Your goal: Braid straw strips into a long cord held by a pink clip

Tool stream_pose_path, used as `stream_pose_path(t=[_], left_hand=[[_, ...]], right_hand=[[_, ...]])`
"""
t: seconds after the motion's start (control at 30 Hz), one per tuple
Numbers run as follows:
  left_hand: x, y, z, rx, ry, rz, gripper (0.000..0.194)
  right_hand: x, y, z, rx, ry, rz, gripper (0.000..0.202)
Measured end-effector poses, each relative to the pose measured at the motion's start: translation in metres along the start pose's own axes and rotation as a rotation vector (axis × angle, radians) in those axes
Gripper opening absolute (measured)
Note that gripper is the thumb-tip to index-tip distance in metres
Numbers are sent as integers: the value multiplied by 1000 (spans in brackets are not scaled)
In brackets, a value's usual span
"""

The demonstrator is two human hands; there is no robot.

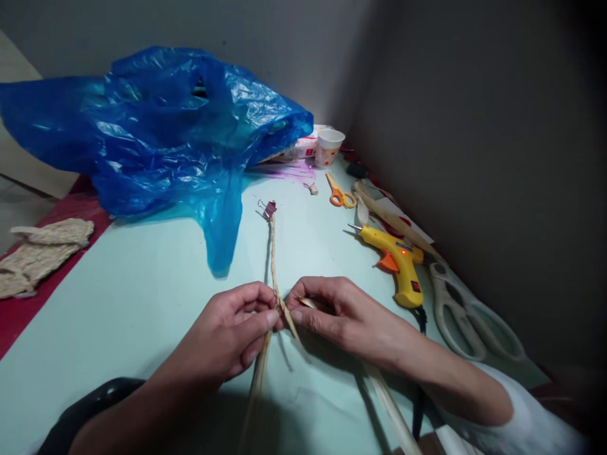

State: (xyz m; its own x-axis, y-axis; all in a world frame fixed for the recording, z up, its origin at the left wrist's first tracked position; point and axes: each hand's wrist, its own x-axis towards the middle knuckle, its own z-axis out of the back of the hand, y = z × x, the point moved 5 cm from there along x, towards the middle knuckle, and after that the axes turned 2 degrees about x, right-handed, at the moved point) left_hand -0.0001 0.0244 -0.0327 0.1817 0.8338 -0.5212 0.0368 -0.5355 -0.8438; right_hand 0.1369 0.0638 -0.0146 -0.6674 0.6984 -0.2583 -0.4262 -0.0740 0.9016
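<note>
Straw braid (274,259) stretching toward the wearer from a binder clip (269,210)

In the head view, the binder clip is gripping the far end of the braid and sitting on the pale tabletop (156,265). The braid is running from the clip straight toward the wearer, its near end lying between the two hands.

On the near side of the clip and slightly left, the left hand (234,328) is pinching the braid's near end between thumb and fingertips, the other fingers curling in. A straw length (258,373) is trailing from this grip, away from the clip.

On the near side of the clip and to its right, the right hand (332,313) is closing thumb and forefinger just beside the same end, a pale strand (309,303) bending inside its curled fingers. A short piece (289,319) is slanting out between the hands, its tip blurring.

Right of the clip, a yellow glue gun (398,256) is lying with its light glowing; orange scissors (337,197) are resting beyond it. Left of the clip, a blue plastic bag (165,139) is spreading.
</note>
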Motion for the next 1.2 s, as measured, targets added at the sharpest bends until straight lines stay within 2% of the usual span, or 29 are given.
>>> stream_pose_path(t=[0.13, 0.43, 0.57, 0.67, 0.87, 1.0, 1.2], left_hand=[[1, 1, -2, -58, 30, 20, 17], [1, -1, -2, -105, -68, 40, 20], [0, -1, -2, -118, -101, 52, 21], [1, 0, -1, -121, -122, 50, 23], [1, 0, -2, -110, -82, 65, 22], [2, -1, -2, -101, -75, 44, 18], [4, 0, -2, -126, -77, 20, 18]], right_hand=[[0, -1, -1, 12, 3, -10, 15], [-5, 4, -3, -54, 37, 28, 23], [-4, 8, 2, -36, -68, 72, 20], [-2, 5, 1, -17, -107, 52, 13], [-3, 4, 0, -186, -235, 66, 15], [-3, 5, -4, -184, -182, 71, 21], [-3, 6, -7, -46, -75, 12, 20]])
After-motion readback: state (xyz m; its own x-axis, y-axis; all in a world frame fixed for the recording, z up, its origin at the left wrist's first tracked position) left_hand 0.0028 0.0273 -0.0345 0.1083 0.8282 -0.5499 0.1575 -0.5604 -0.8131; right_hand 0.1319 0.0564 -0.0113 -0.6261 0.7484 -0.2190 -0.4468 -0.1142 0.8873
